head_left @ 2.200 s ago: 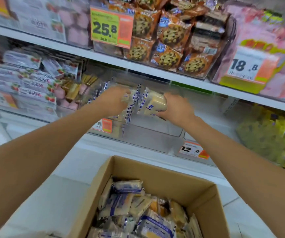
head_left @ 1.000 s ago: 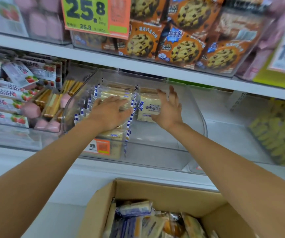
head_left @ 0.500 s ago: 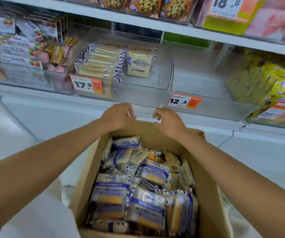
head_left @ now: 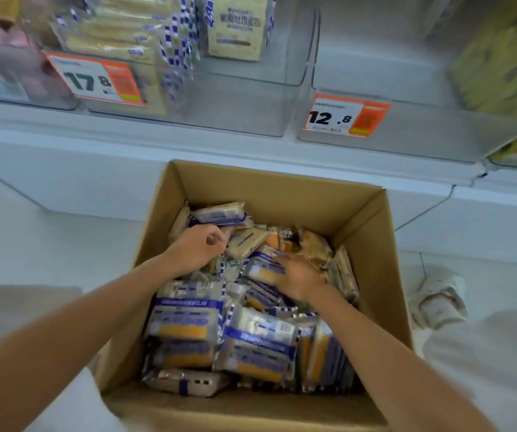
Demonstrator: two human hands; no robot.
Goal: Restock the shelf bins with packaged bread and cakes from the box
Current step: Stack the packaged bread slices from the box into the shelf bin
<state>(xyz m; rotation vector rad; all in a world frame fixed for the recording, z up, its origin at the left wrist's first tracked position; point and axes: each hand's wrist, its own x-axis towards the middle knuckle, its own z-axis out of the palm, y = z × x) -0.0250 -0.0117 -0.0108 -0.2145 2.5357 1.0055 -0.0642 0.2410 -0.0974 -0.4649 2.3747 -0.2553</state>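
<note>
Since 0.5 s ago your hands have dropped from the far rim of the box [head_left: 282, 188] down into it. Your view has tipped lower too, so only the bottom row of bins shows.

Your left hand [head_left: 196, 252] sits over the far-left part of the heap, fingers curled in toward the palm just beside a striped packet [head_left: 220, 213]. Whether they grip anything, you cannot tell from this view.

Your right hand [head_left: 299, 277] lies on an orange packet [head_left: 262, 271] near the middle of the box. Its fingers are fairly straight and close together, resting on the wrapper and not clamped round it.

The box stands on the floor just in front of the shelf [head_left: 64, 141], open at the top. It is filled with packets [head_left: 188, 322], most lying flat and some on edge along the right wall.

Above it, the bin [head_left: 235, 104] with the 17.8 tag [head_left: 95, 79] holds a row of pale packs [head_left: 117, 29] at its left. 1 upright pack [head_left: 238, 29] stands face-out beside them. Just right of that, the next bin [head_left: 422, 132] carries the 12.8 tag [head_left: 344, 116]. Yellow packs [head_left: 506, 57], blurred, fill the far right.
</note>
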